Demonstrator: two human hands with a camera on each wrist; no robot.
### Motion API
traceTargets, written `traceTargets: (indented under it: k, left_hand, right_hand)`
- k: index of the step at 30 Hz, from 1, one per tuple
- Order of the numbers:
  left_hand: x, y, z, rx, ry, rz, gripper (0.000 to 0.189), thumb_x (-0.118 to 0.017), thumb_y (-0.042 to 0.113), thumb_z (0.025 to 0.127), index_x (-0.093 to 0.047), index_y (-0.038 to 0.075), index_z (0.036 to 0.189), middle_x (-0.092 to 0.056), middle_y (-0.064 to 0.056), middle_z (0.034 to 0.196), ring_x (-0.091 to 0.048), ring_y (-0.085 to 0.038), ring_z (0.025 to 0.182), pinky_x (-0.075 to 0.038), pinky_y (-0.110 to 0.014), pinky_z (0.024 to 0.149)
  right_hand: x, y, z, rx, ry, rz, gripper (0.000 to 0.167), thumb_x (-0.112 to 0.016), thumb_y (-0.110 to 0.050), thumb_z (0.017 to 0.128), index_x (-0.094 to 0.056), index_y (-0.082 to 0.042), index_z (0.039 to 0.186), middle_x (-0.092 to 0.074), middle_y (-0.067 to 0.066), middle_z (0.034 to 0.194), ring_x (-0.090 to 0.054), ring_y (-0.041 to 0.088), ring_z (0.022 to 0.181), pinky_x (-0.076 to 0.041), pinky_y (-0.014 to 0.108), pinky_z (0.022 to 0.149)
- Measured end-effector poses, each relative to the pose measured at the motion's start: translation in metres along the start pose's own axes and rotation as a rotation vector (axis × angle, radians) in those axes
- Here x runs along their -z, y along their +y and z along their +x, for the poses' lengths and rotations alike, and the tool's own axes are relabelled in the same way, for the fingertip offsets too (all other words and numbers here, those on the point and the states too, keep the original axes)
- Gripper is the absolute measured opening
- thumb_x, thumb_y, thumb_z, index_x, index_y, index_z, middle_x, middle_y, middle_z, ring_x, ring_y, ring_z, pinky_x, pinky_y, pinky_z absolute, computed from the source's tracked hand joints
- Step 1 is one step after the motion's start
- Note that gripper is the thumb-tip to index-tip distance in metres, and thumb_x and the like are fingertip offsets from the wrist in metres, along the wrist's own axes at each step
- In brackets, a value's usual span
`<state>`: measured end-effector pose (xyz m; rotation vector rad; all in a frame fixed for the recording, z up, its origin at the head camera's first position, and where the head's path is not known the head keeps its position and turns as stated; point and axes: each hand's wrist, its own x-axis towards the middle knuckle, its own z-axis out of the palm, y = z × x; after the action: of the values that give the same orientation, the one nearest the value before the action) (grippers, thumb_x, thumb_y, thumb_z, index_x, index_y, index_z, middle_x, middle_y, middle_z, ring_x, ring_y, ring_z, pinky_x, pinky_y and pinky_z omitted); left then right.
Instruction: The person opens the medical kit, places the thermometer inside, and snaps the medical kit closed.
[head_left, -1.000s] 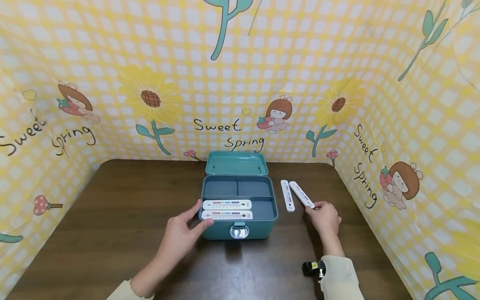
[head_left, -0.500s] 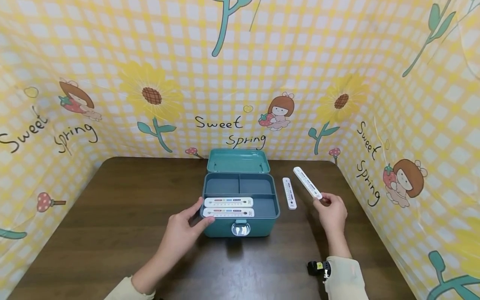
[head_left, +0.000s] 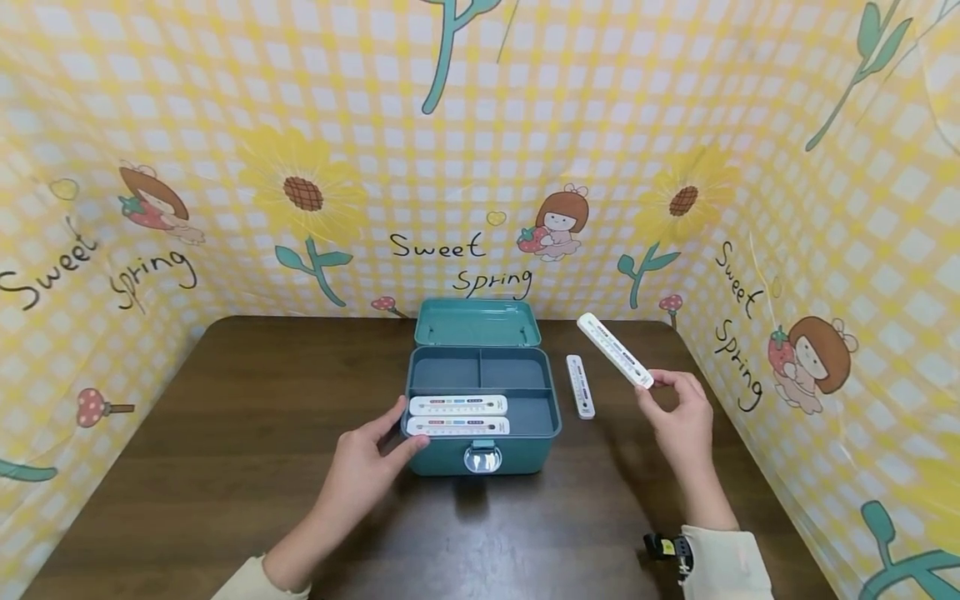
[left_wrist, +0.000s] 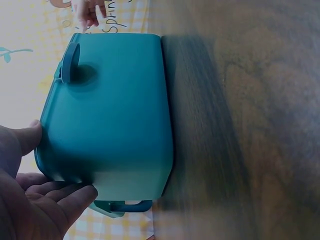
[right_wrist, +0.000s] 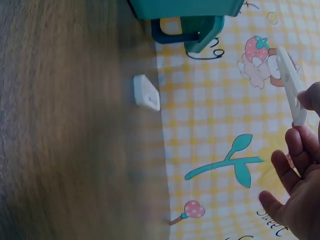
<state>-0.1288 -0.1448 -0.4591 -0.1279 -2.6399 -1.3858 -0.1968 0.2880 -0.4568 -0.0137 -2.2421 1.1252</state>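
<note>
In the head view a teal storage box [head_left: 480, 457] stands with its lid up and its grey divided tray [head_left: 536, 415] showing. Two white thermometers, one behind [head_left: 457, 406] and one in front [head_left: 457, 426], lie side by side in the tray's front compartment. My left hand [head_left: 360, 462] holds the box's front left corner, thumb at the front rim and fingers along the left side. My right hand [head_left: 678, 417] pinches another white thermometer [head_left: 615, 350] by its near end, raised above the table and tilted. A further thermometer [head_left: 581, 387] lies on the table between the box and my right hand.
The brown wooden table [head_left: 262, 417] is bounded by a yellow checked cloth [head_left: 315, 100] at the back and sides. A clear latch [head_left: 482, 458] sits on the box's front. The open lid [head_left: 477, 322] leans back behind the tray.
My right hand has lifted the thermometer from beside the other one on the table and moved it up and rightward. My left hand stays at the box corner.
</note>
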Motion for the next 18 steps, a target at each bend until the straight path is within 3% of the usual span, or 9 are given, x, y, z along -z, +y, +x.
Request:
traceTargets:
  k: [8,13,18]
  left_hand:
    - [-0.001,0.001,-0.001,0.012,-0.013,-0.014,0.081,-0.078,0.053,0.086,-0.051,0.014,0.151,-0.052,-0.006,0.151,-0.054,-0.017,0.134,-0.052,-0.038,0.099]
    - [0.000,0.000,-0.002,0.019,-0.008,-0.016,0.080,-0.078,0.052,0.086,-0.051,0.014,0.151,-0.052,-0.007,0.151,-0.054,-0.017,0.134,-0.053,-0.038,0.099]
    - [0.001,0.000,-0.001,0.009,-0.001,-0.018,0.080,-0.078,0.053,0.086,-0.052,0.014,0.151,-0.052,-0.008,0.151,-0.055,-0.017,0.133,-0.053,-0.038,0.098]
  right_hand:
    - [0.022,-0.017,0.007,-0.057,-0.127,0.109,0.025,-0.082,-0.006,0.087,-0.074,-0.002,0.110,-0.067,0.007,0.107,-0.057,0.006,0.103,-0.041,0.016,0.095]
    - [0.028,-0.024,0.012,0.012,-0.233,0.136,0.027,-0.081,-0.006,0.088,-0.072,-0.002,0.114,-0.067,0.009,0.115,-0.055,-0.001,0.109,-0.040,0.015,0.097]
    - [0.027,-0.034,0.023,0.093,-0.304,0.142,0.026,-0.080,-0.008,0.090,-0.072,-0.004,0.114,-0.067,0.011,0.116,-0.057,0.004,0.110,-0.039,0.013,0.095]
